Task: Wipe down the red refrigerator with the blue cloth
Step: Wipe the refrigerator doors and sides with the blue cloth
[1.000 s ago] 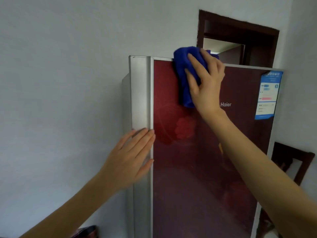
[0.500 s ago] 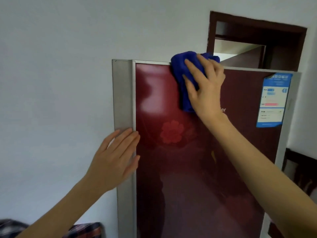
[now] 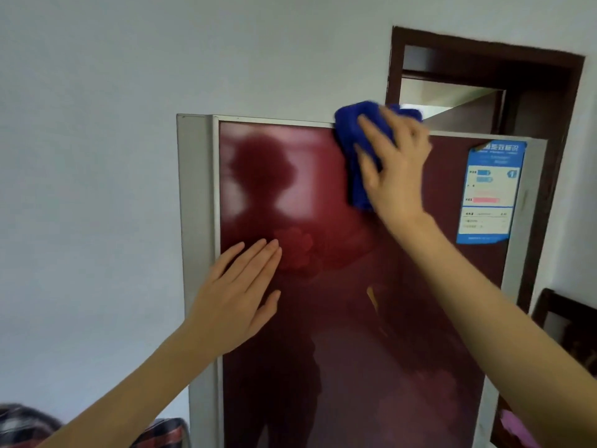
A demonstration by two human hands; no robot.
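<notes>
Left hand (image 3: pixel 239 295) lies flat, fingers straight, holding nothing. It's slid off the silver edge (image 3: pixel 195 189) onto the fridge (image 3: pixel 403 367) door. Right hand (image 3: pixel 397 169) presses the cloth (image 3: pixel 352 124) with spread fingers at the top edge, now further right, so I reckon the top strip's nearly covered.

We're getting soft, bright light on the white wall (image 3: pixel 97 156), and the glossy fridge door (image 3: pixel 339 334) throws back a pale glare patch near its top left with a dark silhouette in it. Our right hand (image 3: pixel 400 176) and the blue cloth (image 3: pixel 345 124) are smeared by motion blur, the sticker (image 3: pixel 489 192) text is too soft to read, and the wide lens bows the fridge edges and door frame (image 3: pixel 484 56).
</notes>
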